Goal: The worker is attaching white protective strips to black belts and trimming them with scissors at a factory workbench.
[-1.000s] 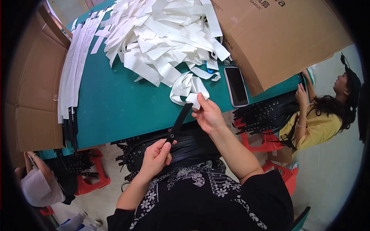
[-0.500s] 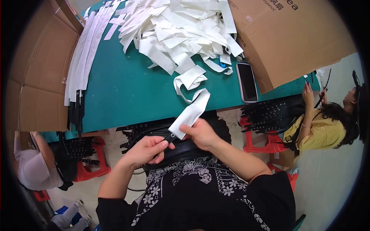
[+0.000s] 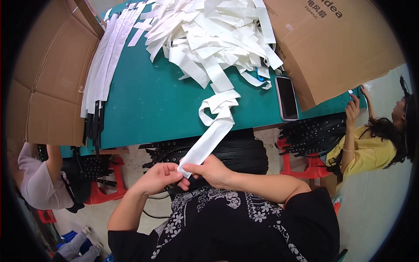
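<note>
A long white fabric sleeve (image 3: pixel 207 143) slants from the table edge down to my hands, its far part crumpled on the table. My right hand (image 3: pixel 212 172) pinches it near its lower end, thumb on top. At the tip, my left hand (image 3: pixel 162 178) is closed with thumb and forefinger together; its other fingers curl loosely below. The black strap seen earlier in that hand is now hidden, seemingly by the sleeve. Black belts with metal eyelets (image 3: pixel 238 153) lie in a thick bundle across my lap, beneath the sleeve.
White sleeves lie in a heap (image 3: pixel 209 39) on the green table (image 3: pixel 144 102). Sleeved black belts (image 3: pixel 104 65) lie along the left, beside a cardboard box (image 3: pixel 54 91). A phone (image 3: pixel 286 98) and another carton (image 3: pixel 336 52) stand right. Co-workers sit at both sides, one in yellow (image 3: pixel 366 146).
My hands have moved down and slightly left, drawing the sleeve straighter and off the table. The eyelet end of the black strap no longer shows. The view has shifted slightly.
</note>
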Action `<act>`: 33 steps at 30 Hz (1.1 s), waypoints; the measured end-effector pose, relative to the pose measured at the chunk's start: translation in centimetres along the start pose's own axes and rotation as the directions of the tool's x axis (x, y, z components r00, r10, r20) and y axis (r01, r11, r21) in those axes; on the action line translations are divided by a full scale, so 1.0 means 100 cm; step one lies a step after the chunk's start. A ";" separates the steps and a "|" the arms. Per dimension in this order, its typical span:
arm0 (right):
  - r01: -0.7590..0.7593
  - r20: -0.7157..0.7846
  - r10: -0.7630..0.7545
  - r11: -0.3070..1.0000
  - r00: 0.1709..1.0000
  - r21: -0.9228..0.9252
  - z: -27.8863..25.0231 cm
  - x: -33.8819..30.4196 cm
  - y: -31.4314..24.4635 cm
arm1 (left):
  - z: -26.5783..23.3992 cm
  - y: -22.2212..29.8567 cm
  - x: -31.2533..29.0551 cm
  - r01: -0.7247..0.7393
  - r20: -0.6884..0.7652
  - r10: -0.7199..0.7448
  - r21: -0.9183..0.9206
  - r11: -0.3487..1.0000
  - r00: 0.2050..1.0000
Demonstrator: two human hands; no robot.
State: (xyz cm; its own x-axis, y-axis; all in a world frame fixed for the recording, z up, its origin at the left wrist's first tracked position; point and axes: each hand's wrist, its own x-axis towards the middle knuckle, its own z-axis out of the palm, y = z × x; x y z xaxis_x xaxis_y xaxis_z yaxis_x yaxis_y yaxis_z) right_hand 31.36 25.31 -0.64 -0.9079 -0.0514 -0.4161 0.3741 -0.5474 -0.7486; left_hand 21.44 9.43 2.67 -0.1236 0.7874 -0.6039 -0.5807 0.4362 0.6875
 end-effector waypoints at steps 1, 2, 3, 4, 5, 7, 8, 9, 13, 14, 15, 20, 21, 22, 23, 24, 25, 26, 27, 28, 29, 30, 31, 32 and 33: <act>-0.016 -0.010 0.017 0.999 1.000 0.046 0.001 0.001 0.001 | 0.001 -0.004 -0.005 -0.072 -0.059 0.075 0.049 0.996 0.995; -0.032 -0.020 0.034 0.995 0.999 0.092 0.001 0.001 0.002 | 0.000 -0.008 -0.010 -0.140 -0.114 0.151 0.101 0.985 0.982; -0.034 -0.019 0.036 0.995 0.999 0.090 0.001 0.002 0.004 | -0.014 -0.015 -0.014 -0.157 0.009 0.161 0.292 0.943 0.987; -0.037 -0.026 0.038 0.997 0.999 0.070 0.000 0.004 0.007 | -0.022 -0.022 -0.019 -0.157 0.004 0.163 0.290 0.944 0.987; -0.039 -0.034 0.041 0.998 0.999 0.050 0.000 0.005 0.010 | -0.027 -0.029 -0.023 -0.082 0.020 0.080 0.208 0.975 0.997; -0.038 -0.007 0.038 0.999 0.999 0.025 0.008 0.008 0.018 | -0.029 -0.032 -0.027 -0.002 0.042 -0.003 0.124 0.992 0.999; -0.032 0.016 0.032 0.999 0.999 0.002 0.012 0.010 0.022 | -0.026 -0.029 -0.027 -0.008 0.033 0.006 0.062 0.998 0.999; -0.034 0.013 0.034 0.999 0.999 0.031 0.015 0.011 0.026 | -0.023 -0.027 -0.029 -0.013 0.024 0.013 0.001 1.000 1.000; -0.028 -0.012 0.029 0.995 1.000 0.095 0.019 0.008 0.031 | -0.011 -0.034 -0.040 -0.045 -0.135 0.002 -0.313 0.949 0.991; -0.045 0.045 0.045 0.999 0.998 -0.003 0.019 0.007 0.032 | -0.005 -0.033 -0.041 -0.083 -0.222 0.026 -0.250 0.965 0.975; -0.056 0.100 0.066 0.993 0.993 -0.102 0.020 0.006 0.033 | -0.004 -0.038 -0.038 -0.086 -0.224 0.029 -0.251 0.964 0.974; 0.039 -0.082 -0.010 0.929 0.997 0.367 -0.004 0.027 0.014 | -0.011 -0.059 -0.048 -0.067 -0.416 0.156 0.220 0.973 0.896; 0.104 -0.225 -0.015 0.916 0.974 0.388 -0.017 0.035 -0.012 | -0.014 -0.063 -0.057 -0.091 -0.410 0.174 0.213 0.973 0.896; 0.236 -0.348 -0.126 0.925 0.929 0.297 -0.035 0.047 -0.036 | -0.016 -0.067 -0.064 -0.091 -0.424 0.174 0.209 0.974 0.889; 0.222 -0.480 -0.041 0.919 0.876 0.326 -0.045 0.055 -0.074 | -0.018 -0.073 -0.073 -0.090 -0.447 0.174 0.204 0.975 0.877; 0.224 -0.456 -0.040 0.907 0.889 0.357 -0.079 0.075 -0.099 | -0.024 -0.084 -0.077 -0.115 -0.446 0.200 0.210 0.971 0.873; 0.263 -0.415 -0.134 0.927 0.900 0.269 -0.091 0.085 -0.138 | -0.023 -0.085 -0.079 -0.150 -0.458 0.218 0.180 0.972 0.862; 0.316 -0.484 -0.148 0.904 0.862 0.286 -0.103 0.101 -0.178 | -0.021 -0.083 -0.076 -0.186 -0.463 0.237 0.153 0.971 0.854; 0.374 -0.519 -0.239 0.911 0.821 0.173 -0.124 0.120 -0.222 | -0.021 -0.079 -0.069 -0.233 -0.434 0.275 0.148 0.961 0.858; 0.340 -0.383 -0.366 0.930 0.848 -0.137 -0.147 0.133 -0.279 | -0.016 -0.068 -0.058 -0.297 -0.424 0.329 0.141 0.944 0.844; 0.419 -0.401 -0.488 0.873 0.776 -0.251 -0.125 0.143 -0.320 | -0.009 -0.054 -0.047 -0.359 -0.435 0.378 0.129 0.924 0.817; 0.391 -0.325 -0.489 0.862 0.810 -0.321 -0.111 0.156 -0.362 | -0.004 -0.034 -0.036 -0.390 -0.417 0.411 0.140 0.910 0.811; 0.412 -0.257 -0.535 0.815 0.805 -0.407 -0.093 0.172 -0.400 | 0.001 -0.015 -0.023 -0.424 -0.439 0.447 0.155 0.892 0.779; 0.436 -0.180 -0.575 0.758 0.798 -0.485 -0.078 0.190 -0.434 | 0.005 0.005 -0.009 -0.457 -0.464 0.481 0.173 0.873 0.744; 0.439 -0.145 -0.606 0.701 0.782 -0.563 -0.074 0.212 -0.460 | 0.006 0.030 0.005 -0.457 -0.496 0.465 0.147 0.877 0.733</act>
State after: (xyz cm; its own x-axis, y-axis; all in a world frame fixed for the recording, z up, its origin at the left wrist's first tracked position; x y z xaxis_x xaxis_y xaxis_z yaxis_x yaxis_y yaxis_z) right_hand -3.66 55.57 21.17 -0.9090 0.4132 0.0536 -0.0297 0.0640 -0.9975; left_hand 20.11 11.33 4.65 -0.7601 0.5637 -0.3232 -0.3343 0.0873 0.9384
